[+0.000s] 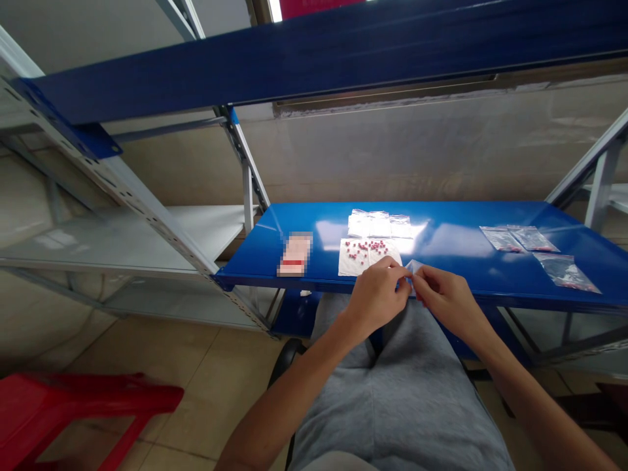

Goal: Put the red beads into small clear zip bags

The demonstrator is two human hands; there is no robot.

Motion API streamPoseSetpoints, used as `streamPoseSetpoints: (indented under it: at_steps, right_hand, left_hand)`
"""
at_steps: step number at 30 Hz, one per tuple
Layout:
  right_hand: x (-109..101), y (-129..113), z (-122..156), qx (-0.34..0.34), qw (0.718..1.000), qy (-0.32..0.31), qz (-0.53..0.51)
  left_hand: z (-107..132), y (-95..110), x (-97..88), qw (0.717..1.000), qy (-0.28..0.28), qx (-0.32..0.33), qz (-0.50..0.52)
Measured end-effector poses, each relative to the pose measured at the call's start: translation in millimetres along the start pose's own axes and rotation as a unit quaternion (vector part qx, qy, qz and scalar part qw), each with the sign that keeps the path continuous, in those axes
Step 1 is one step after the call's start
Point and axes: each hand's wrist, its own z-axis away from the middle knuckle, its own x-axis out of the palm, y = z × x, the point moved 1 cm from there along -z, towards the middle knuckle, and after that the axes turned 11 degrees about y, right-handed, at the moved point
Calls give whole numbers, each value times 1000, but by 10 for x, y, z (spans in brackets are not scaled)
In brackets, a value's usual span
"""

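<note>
Red plastic stool (pixel 73 400) on a tiled floor (pixel 220 386), left; blue steel shelf (pixel 490 219) bearing a blurred packet (pixel 294 254), red beads (pixel 363 248) on white paper (pixel 349 263). Left hand (pixel 375 294) and right hand (pixel 449 301), fingers nearly closed, pinch a small clear bag (pixel 413 268) at the shelf's near edge; more clear bags (pixel 564 271) far right.

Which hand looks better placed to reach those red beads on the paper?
Probably the left hand: it sits right at the corner of the white sheet holding the red beads. The right hand is farther off, beyond the small clear bag that both hands pinch.
</note>
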Motion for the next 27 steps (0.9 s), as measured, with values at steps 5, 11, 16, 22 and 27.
streamPoseSetpoints:
  at_steps: [5,11,16,22,27]
  right_hand:
    - [16,22,19,-25,1000,-2,3]
    - [49,14,72,-57,996,47,53]
    - [73,126,-21,19,995,84,-42]
    - [101,440,-140,251,915,-1,-315]
    - [178,483,-86,284,847,-126,-432]
  left_hand:
    - [-42,-68,-12,999,6,-36,17]
    - [-102,-118,-89,986,10,-129,101]
    - [-105,-180,-113,969,20,-169,181]
    - [-156,-293,-185,939,-19,-190,286]
    - [-170,-364,-177,932,-37,-182,311]
